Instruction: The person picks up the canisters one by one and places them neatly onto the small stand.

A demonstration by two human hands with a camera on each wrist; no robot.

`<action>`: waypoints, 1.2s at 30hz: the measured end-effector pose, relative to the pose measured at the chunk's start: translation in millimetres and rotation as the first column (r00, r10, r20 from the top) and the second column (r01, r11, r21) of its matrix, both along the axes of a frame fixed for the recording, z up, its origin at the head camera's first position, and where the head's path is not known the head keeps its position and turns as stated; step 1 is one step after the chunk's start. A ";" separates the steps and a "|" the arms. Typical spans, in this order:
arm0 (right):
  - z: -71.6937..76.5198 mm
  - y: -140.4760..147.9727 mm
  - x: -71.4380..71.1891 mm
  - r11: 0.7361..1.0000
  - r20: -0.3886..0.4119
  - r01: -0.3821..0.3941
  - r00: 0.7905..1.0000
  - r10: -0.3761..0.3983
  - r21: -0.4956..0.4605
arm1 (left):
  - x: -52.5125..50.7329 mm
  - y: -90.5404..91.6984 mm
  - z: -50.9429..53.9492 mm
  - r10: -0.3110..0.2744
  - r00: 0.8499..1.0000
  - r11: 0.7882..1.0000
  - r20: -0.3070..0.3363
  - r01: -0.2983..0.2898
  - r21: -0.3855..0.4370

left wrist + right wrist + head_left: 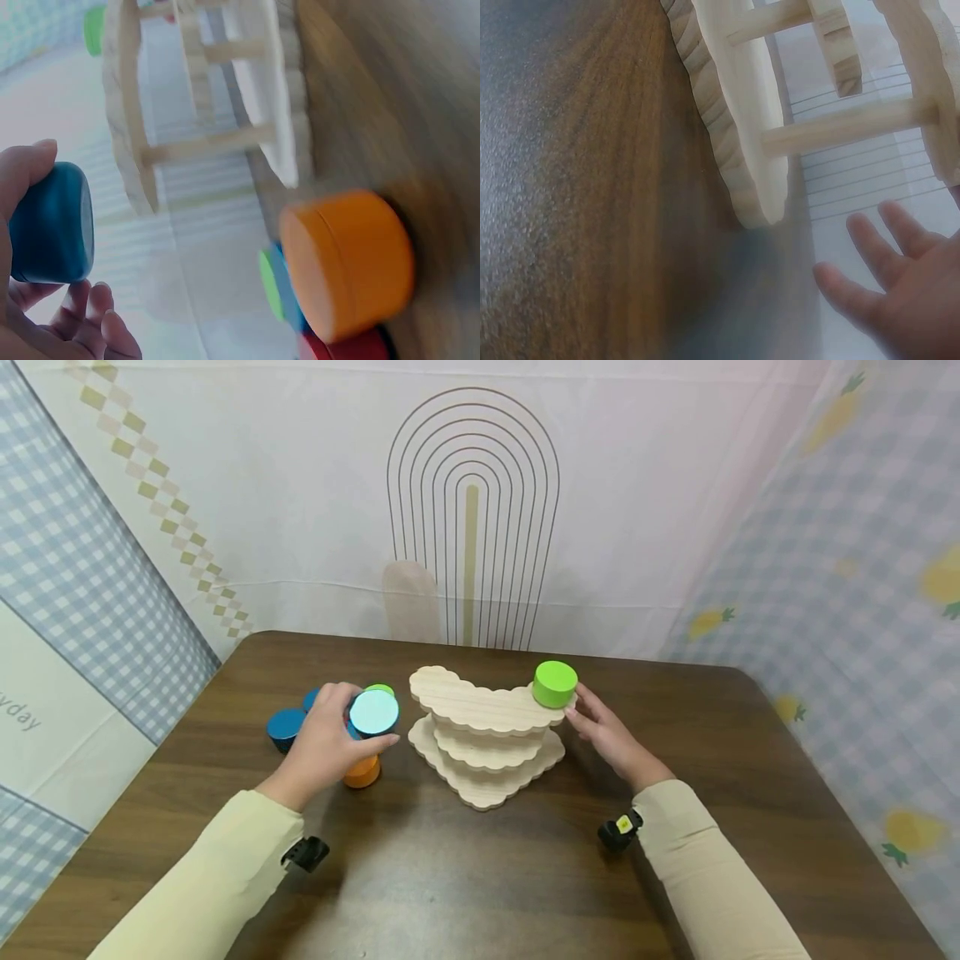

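In the head view my left hand grips a round blue tin, lifted over a group of tins. The left wrist view shows thumb and fingers around that blue tin. A pale wooden tiered stand with scalloped edges is in the middle of the table. On the right end of its top tier rests a green tin. My right hand is at that same end, thumb and forefinger by the tier's edge. Straight, spread fingers show in the right wrist view; the forefinger is hidden there.
Several tins lie left of the stand: blue, orange, a green one partly hidden, and a red one. Behind the brown table hangs a patterned cloth.
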State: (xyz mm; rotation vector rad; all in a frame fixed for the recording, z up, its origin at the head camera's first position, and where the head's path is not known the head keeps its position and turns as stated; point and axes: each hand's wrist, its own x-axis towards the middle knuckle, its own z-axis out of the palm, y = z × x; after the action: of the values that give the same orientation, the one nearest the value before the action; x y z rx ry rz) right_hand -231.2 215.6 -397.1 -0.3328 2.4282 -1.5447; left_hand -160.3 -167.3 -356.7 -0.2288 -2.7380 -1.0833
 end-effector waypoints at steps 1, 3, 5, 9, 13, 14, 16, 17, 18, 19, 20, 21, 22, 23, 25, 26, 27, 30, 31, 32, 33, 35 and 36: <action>-0.1 0.0 0.1 1.000 0.004 0.002 1.000 -0.002 -0.005 | -1.1 4.7 1.3 -0.007 1.000 1.000 0.002 0.007 0.003; -0.1 -0.2 0.5 1.000 0.008 0.004 1.000 -0.003 -0.009 | -2.8 13.9 3.8 -0.024 1.000 1.000 0.004 0.024 0.016; -0.1 -0.5 0.7 1.000 0.010 0.006 1.000 -0.006 -0.015 | -4.1 22.6 5.6 -0.040 0.999 0.999 -0.001 0.040 0.027; 0.0 -1.6 1.2 1.000 0.010 0.003 1.000 -0.003 -0.025 | -6.6 38.0 8.1 -0.068 0.997 0.996 -0.020 0.069 0.056; -1.1 -1.5 0.9 0.999 0.014 -0.006 1.000 0.007 -0.040 | -10.4 51.5 10.8 -0.088 0.995 0.993 -0.049 0.091 0.071; -1.5 -1.4 0.9 0.999 0.017 -0.007 1.000 0.007 -0.045 | -11.8 54.7 11.4 -0.092 0.994 0.993 -0.058 0.096 0.071; -1.8 -1.3 1.1 0.999 0.023 -0.007 1.000 0.008 -0.053 | -14.9 61.3 13.3 -0.102 0.993 0.990 -0.065 0.108 0.086; -1.8 -1.3 1.2 0.998 0.026 -0.007 1.000 0.009 -0.055 | -16.5 64.7 14.2 -0.106 0.992 0.989 -0.064 0.111 0.093; -2.0 -1.2 1.1 0.998 0.027 -0.008 1.000 0.009 -0.054 | -18.2 68.0 15.0 -0.110 0.992 0.988 -0.061 0.116 0.101; -2.2 -1.2 1.2 0.999 0.029 -0.007 1.000 0.009 -0.054 | -19.8 71.5 15.8 -0.115 0.992 0.987 -0.056 0.120 0.109; -2.5 -1.1 1.1 0.999 0.030 -0.006 1.000 0.008 -0.054 | -21.5 74.8 16.5 -0.120 0.991 0.985 -0.050 0.125 0.115; -2.8 -1.2 0.9 0.999 0.032 -0.006 0.999 0.008 -0.053 | -22.9 78.2 17.4 -0.123 0.992 0.985 -0.041 0.127 0.121; -3.4 -0.6 -0.7 0.999 0.030 -0.011 0.999 0.012 -0.048 | -25.0 82.1 18.1 -0.122 0.992 0.985 -0.032 0.125 0.122; -4.1 -0.1 -2.4 0.999 0.031 -0.013 0.999 0.014 -0.046 | -26.9 86.0 19.2 -0.122 0.992 0.985 -0.027 0.124 0.122; -5.3 1.1 -5.5 0.999 0.033 -0.018 0.999 0.019 -0.045 | -30.9 93.1 20.7 -0.121 0.992 0.986 -0.023 0.122 0.115; -5.6 1.6 -7.1 0.999 0.034 -0.021 0.999 0.022 -0.045 | -32.8 96.3 21.3 -0.118 0.993 0.987 -0.020 0.119 0.108; -5.8 2.2 -8.5 0.999 0.035 -0.023 0.999 0.025 -0.043 | -34.5 99.7 22.1 -0.114 0.993 0.988 -0.015 0.115 0.100; -5.3 4.1 -12.0 0.999 0.037 -0.032 0.999 0.034 -0.043 | -39.3 108.8 23.7 -0.105 0.994 0.992 -0.007 0.105 0.066; -4.7 4.5 -13.0 0.998 0.037 -0.034 0.999 0.036 -0.044 | -40.7 111.7 23.9 -0.104 0.995 0.993 -0.002 0.104 0.055; -4.3 5.1 -14.2 0.998 0.037 -0.037 0.999 0.039 -0.044 | -42.2 114.7 24.2 -0.101 0.995 0.994 0.003 0.100 0.049; -3.7 5.6 -15.2 0.998 0.037 -0.041 0.998 0.042 -0.045 | -43.8 117.8 24.3 -0.100 0.995 0.994 0.006 0.099 0.041; -2.8 6.4 -17.5 0.998 0.035 -0.047 0.998 0.048 -0.046 | -47.1 123.8 24.3 -0.098 0.995 0.995 0.007 0.098 0.024; -2.5 6.9 -18.6 0.998 0.035 -0.049 0.998 0.051 -0.047 | -48.8 126.7 24.1 -0.100 0.995 0.995 0.005 0.099 0.019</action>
State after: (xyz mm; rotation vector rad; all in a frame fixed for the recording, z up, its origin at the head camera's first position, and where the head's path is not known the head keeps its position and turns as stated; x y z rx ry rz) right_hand -249.8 222.5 -399.6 -0.3683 2.3419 -1.5740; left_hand -209.1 -40.6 -332.6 -0.3634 -2.7466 -1.1355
